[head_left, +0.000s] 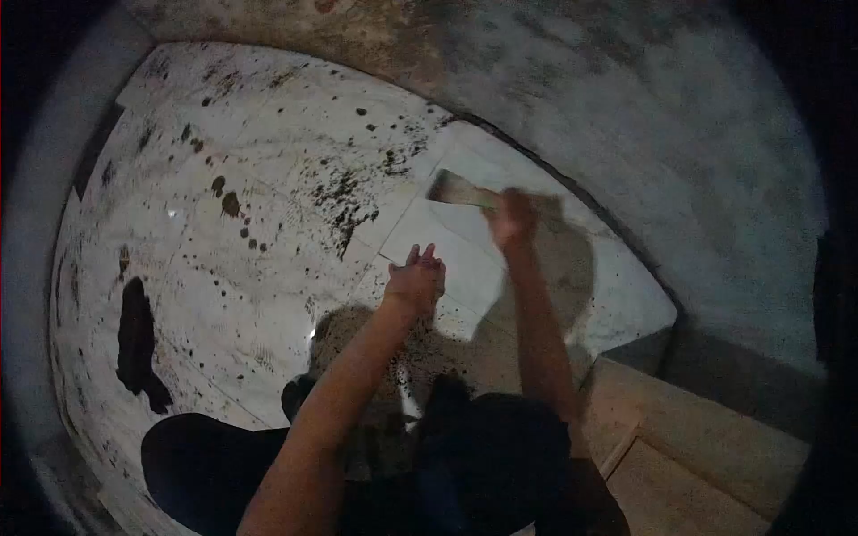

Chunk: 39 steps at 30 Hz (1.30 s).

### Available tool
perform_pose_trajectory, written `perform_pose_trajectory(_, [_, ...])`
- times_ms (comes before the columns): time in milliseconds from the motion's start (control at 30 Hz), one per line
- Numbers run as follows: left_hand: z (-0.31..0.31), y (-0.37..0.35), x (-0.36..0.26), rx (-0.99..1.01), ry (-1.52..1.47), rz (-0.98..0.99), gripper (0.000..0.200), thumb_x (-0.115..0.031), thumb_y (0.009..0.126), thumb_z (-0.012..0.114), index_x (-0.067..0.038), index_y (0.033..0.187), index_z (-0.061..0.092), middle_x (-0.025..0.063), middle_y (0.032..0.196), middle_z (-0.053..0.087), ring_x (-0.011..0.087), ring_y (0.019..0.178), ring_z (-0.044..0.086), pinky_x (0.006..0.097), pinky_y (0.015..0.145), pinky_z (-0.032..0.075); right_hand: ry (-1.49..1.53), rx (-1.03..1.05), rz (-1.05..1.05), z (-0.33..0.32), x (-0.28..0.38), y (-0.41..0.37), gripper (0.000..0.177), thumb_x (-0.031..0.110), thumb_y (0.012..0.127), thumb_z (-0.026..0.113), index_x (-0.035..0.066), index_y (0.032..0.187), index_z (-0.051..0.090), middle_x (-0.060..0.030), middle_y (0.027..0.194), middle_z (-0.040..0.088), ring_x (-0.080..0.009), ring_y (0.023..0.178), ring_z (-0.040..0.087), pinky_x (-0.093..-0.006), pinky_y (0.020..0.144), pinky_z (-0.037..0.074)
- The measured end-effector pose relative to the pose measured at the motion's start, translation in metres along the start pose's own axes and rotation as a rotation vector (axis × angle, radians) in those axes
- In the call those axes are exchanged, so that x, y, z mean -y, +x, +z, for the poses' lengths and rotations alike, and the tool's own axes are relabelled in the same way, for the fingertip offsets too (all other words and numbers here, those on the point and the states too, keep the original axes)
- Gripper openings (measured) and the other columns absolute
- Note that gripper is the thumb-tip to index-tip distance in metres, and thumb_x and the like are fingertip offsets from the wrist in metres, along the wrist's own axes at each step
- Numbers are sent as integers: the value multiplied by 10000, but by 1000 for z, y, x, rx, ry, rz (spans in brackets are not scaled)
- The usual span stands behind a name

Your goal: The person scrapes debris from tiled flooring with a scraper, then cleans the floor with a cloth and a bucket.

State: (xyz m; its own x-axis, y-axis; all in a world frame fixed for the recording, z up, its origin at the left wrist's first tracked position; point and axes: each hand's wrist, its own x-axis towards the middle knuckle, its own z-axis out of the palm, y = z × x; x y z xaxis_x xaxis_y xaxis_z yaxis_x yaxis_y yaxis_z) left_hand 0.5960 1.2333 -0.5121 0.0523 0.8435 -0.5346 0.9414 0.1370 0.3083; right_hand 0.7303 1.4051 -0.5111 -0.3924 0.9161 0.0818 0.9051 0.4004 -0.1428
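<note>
My right hand [513,221], its fingers wrapped round the handle, grips a scraper [460,189] with a flat, flared end pointing left. The tool is held over a pale, cleaner patch of the tiled floor [456,234], and blur hides its finer detail. Lower and to the left, my left hand [416,281] hovers near the floor with some fingers stretched out and apart. Nothing shows in it. Dark crumbs of dirt [338,195] lie scattered on the tiles to the left of both hands.
A dark crumpled cloth-like piece [137,339] lies on the floor at left. Brown blotches [230,204] mark the tiles. A rough grey wall [661,134] bounds the floor at back and right. A brownish step or ledge [688,420] stands at lower right, beside my knees.
</note>
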Motion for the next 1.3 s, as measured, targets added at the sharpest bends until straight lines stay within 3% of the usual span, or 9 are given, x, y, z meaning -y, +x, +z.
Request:
perform_pose_trajectory(167, [23,8,4,-60,67,-16,628,-217,862,575,-109,1415,299,94,1554,100,327,1429,109,668,1010,306,-114,164,451,0,-310,-50,310,320,879,589,130,1106,679,-148,1013,661,-325,933,630,-433,803,487])
perform_pose_trajectory(333, [20,14,10,-11,121,56,672,-179,845,592,-101,1428,267,104,1553,63,335,1429,81,646,1021,328,-133,215,448,-20,-235,-9,341,311,855,609,254,1189,645,-110,1163,629,-297,1060,594,-445,862,463])
perform_pose_trajectory(467, [13,13,10,38,170,69,754,-267,823,635,-107,1443,237,98,1553,46,334,1428,75,614,1036,347,-7,-247,-137,125,-98,78,248,213,812,631,45,994,637,-127,1000,650,-308,939,612,-461,813,488])
perform_pose_trajectory(600, [0,10,11,62,15,54,657,-219,849,579,-118,1426,282,63,1558,69,316,1428,103,629,1032,338,184,-175,-192,11,33,59,171,210,780,660,134,922,719,-139,898,655,-307,879,615,-432,801,490])
perform_pose_trajectory(833, [17,9,10,-6,19,0,509,-92,910,505,-85,1392,343,68,1555,108,291,1433,104,606,1032,352,55,109,156,-5,-249,-2,341,180,823,644,121,1159,661,-124,1079,678,-250,991,654,-361,824,491])
perform_pose_trajectory(1000, [12,14,16,15,103,89,598,-134,885,546,-67,1416,279,99,1555,64,318,1429,94,607,1017,374,83,149,-13,33,-117,38,320,269,781,654,115,1060,682,-127,1107,640,-332,1055,573,-447,892,440])
perform_pose_trajectory(1067, [15,16,15,7,79,95,590,-140,883,524,-95,1420,283,105,1554,61,323,1429,93,597,1000,403,332,-341,-386,139,-62,50,303,209,739,704,106,1023,684,-132,983,637,-344,1008,570,-476,846,459])
perform_pose_trajectory(1100, [12,14,13,7,100,113,590,-140,883,524,-95,1420,283,105,1554,61,323,1429,93,597,1000,403,136,91,-204,29,36,33,332,178,780,711,122,1105,668,-141,1030,615,-308,973,583,-427,852,466])
perform_pose_trajectory(1300, [25,12,16,-71,49,76,574,-111,893,504,-126,1427,293,87,1554,88,332,1427,99,646,1006,353,48,-3,173,35,-94,30,324,184,791,633,240,1107,680,-92,1047,637,-323,1027,583,-463,840,482])
